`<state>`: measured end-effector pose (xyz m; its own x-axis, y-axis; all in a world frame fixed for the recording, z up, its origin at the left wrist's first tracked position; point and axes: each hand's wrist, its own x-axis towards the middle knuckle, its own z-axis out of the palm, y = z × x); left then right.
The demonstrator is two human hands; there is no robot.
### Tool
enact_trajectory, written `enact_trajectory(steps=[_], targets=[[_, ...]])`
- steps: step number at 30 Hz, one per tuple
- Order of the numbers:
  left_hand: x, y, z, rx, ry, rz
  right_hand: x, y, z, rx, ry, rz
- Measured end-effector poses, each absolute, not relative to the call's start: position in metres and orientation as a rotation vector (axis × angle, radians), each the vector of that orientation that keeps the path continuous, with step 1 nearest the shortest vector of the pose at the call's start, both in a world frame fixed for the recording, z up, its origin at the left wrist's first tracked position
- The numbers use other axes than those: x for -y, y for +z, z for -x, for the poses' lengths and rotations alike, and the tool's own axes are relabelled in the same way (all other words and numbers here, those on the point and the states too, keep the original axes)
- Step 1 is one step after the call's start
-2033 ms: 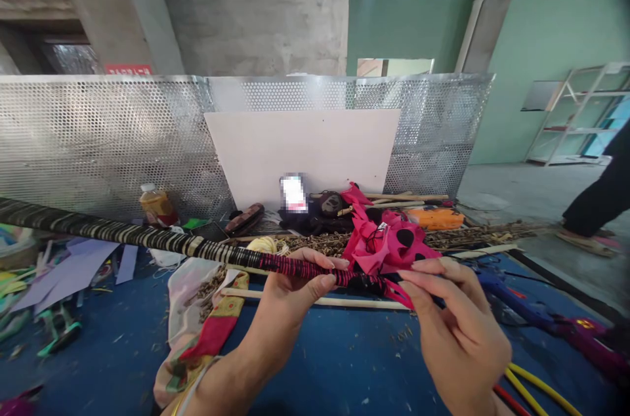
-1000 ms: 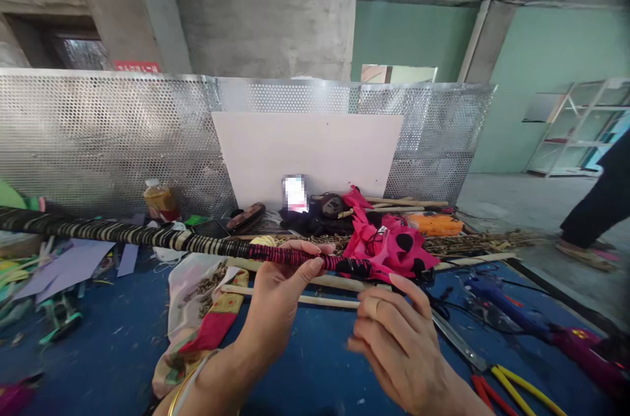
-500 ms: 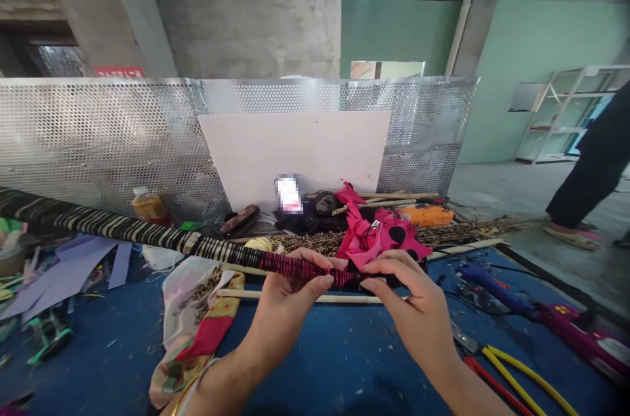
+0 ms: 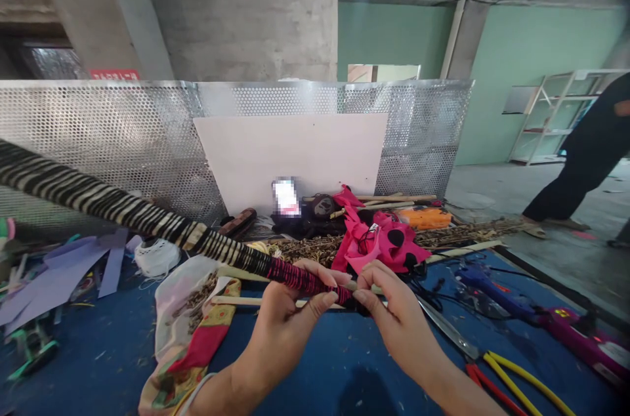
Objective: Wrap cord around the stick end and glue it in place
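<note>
My left hand point(image 4: 290, 321) is wrapped around a long stick point(image 4: 147, 222) bound in black-and-cream striped cord, which turns pink and black near my grip. The stick rises to the far left, its far end out of view. My right hand point(image 4: 394, 314) pinches the stick's near tip, fingers pressed together just right of my left thumb. Behind my hands lies a pink cloth with black spots point(image 4: 384, 242) on the blue table point(image 4: 319, 370).
Pliers with yellow and red handles point(image 4: 497, 367) and a purple glue gun point(image 4: 541, 321) lie right. A patterned cloth bag point(image 4: 197, 324), bare wooden sticks point(image 4: 236, 301) and paper scraps point(image 4: 63, 265) lie left. A perforated metal screen point(image 4: 98, 140) backs the table. A person's dark leg point(image 4: 581, 160) stands far right.
The stick's far end has tilted upward at the left. My right hand let go of the pink cloth, dropped back, then returned to pinch the stick's tip. The person at right stepped closer.
</note>
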<state>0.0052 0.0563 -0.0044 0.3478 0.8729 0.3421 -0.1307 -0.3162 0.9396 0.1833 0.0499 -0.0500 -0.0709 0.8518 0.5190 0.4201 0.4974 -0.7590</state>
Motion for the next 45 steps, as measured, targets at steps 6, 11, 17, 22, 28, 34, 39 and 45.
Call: enact_trajectory(steps=[6,11,17,22,28,34,39,45], targets=[[-0.059,0.002,-0.003,-0.761,1.292,-1.503,-0.04,-0.042,-0.183,1.787,0.288,0.89],[-0.064,0.005,0.0,-0.755,1.365,-1.454,-0.029,-0.034,-0.185,1.885,0.115,0.59],[-0.058,0.006,-0.006,-0.743,1.338,-1.428,-0.042,-0.049,-0.184,1.727,-0.154,0.972],[-0.053,0.003,-0.008,-0.769,1.307,-1.402,-0.045,-0.049,-0.18,1.683,-0.178,0.94],[-0.053,-0.004,-0.011,-0.77,1.368,-1.309,-0.043,-0.045,-0.177,1.64,-0.222,0.867],[-0.052,-0.005,-0.013,-0.784,1.38,-1.294,-0.043,-0.047,-0.178,1.696,-0.256,0.865],[-0.056,-0.008,-0.012,-0.794,1.386,-1.312,-0.048,-0.048,-0.179,1.756,-0.14,0.967],[-0.052,-0.006,-0.012,-0.81,1.389,-1.371,-0.047,-0.053,-0.181,1.782,-0.286,0.92]])
